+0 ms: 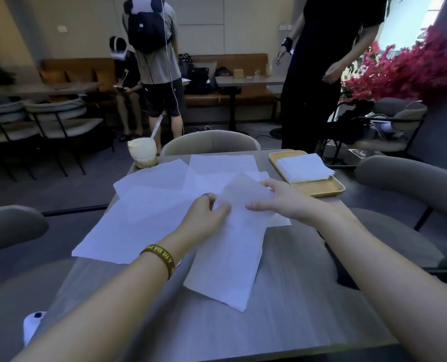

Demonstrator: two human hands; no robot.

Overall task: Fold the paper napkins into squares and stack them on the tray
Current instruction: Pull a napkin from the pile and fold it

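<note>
Several unfolded white paper napkins [149, 205] lie spread over the grey table. One long napkin [230, 262] lies nearest me. Its far end is lifted off the table and looks blurred. My left hand [206, 218] pinches that raised part on its left. On the raised part's right side, my right hand [282, 199] grips it between thumb and fingers. A wooden tray [321, 188] sits at the table's far right. On it rests a stack of folded white napkin squares [304, 167].
A glass of pale drink with a straw [142, 152] stands at the table's far left corner. Grey chairs [212, 142] surround the table. A person in black [319, 74] stands just behind the tray. Pink flowers [410, 71] are at the right.
</note>
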